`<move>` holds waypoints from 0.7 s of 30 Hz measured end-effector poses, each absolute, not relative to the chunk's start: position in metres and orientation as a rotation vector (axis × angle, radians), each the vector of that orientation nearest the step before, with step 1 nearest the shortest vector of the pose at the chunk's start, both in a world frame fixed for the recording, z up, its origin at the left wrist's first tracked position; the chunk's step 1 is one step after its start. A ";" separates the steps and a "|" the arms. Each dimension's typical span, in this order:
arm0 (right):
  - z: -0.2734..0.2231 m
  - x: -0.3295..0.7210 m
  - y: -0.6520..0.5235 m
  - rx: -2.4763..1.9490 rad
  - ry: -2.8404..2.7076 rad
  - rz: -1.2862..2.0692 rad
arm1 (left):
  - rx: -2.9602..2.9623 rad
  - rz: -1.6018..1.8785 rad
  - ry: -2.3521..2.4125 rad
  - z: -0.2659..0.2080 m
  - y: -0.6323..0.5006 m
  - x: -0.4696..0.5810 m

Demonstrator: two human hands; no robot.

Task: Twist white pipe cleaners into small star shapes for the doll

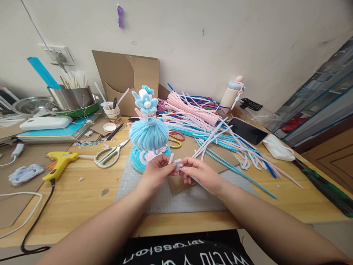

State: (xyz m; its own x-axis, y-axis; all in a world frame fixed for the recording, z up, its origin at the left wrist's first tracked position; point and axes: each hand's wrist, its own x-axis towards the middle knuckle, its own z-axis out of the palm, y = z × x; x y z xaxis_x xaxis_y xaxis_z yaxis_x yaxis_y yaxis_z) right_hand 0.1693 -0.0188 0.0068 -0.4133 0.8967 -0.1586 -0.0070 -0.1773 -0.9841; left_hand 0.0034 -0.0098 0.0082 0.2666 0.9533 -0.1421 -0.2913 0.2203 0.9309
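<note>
A white pipe cleaner (175,161) is pinched between the fingertips of both my hands, bent at the middle, with a long end trailing under my right palm. My left hand (158,170) closes on it from one side. From the other side, my right hand (199,172) grips it, fingers curled. Right behind my left hand stands a light-blue figure made of pipe cleaners (149,134), with a pleated skirt and a flower on top. Its round base rests on a grey cutting mat (129,195). A piece of cardboard (176,186) lies beneath my hands.
Bundled pink, white and blue pipe cleaners (190,110) spread behind and right. Left are scissors (110,156), a yellow glue gun (59,165) with its cord, and a metal pot (73,97) of sticks. A phone (248,130) and a bottle (230,95) sit at right.
</note>
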 end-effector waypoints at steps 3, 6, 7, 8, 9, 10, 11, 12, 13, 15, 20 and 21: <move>0.006 0.174 -0.015 -1.162 -1.528 1.629 | 0.866 1.046 0.918 0.010 -0.010 0.004; 0.008 0.180 -0.013 -1.213 -1.831 1.256 | 0.862 1.006 0.921 0.009 -0.012 0.003; 0.009 0.181 -0.013 -1.202 -1.959 1.067 | 0.868 0.979 0.926 0.009 -0.012 0.003; 0.011 0.183 -0.013 -1.180 -2.081 0.872 | 0.873 0.950 0.935 0.008 -0.012 0.003; 0.012 0.184 -0.013 -1.155 -2.187 0.695 | 0.873 0.923 0.944 0.008 -0.012 0.003; 0.013 0.185 -0.014 -1.137 -2.271 0.556 | 0.872 0.899 0.953 0.007 -0.012 0.002; 0.014 0.185 -0.015 -1.127 -2.330 0.452 | 0.874 0.875 0.960 0.006 -0.012 0.002; 0.015 0.186 -0.016 -1.124 -2.371 0.375 | 0.882 0.850 0.967 0.006 -0.011 0.002; 0.015 0.186 -0.016 -1.118 -2.400 0.319 | 0.901 0.824 0.974 0.005 -0.011 0.002; 0.015 0.186 -0.017 -1.090 -2.435 0.229 | 0.957 0.764 0.999 0.004 -0.010 0.002; 0.017 0.186 -0.016 -1.026 -2.435 0.088 | 1.022 0.637 1.014 0.008 -0.010 -0.002; 0.018 0.186 -0.016 -1.022 -2.425 0.074 | 1.013 0.609 0.985 0.009 -0.010 -0.003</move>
State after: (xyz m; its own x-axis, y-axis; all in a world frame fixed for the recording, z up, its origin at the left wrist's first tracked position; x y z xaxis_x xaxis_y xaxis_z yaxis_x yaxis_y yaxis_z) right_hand 0.1859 -0.0164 0.0178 -0.5908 0.6837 0.4283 0.6563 0.7160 -0.2377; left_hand -0.0034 -0.0101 0.0088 0.4521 0.8034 -0.3875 0.0121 0.4289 0.9033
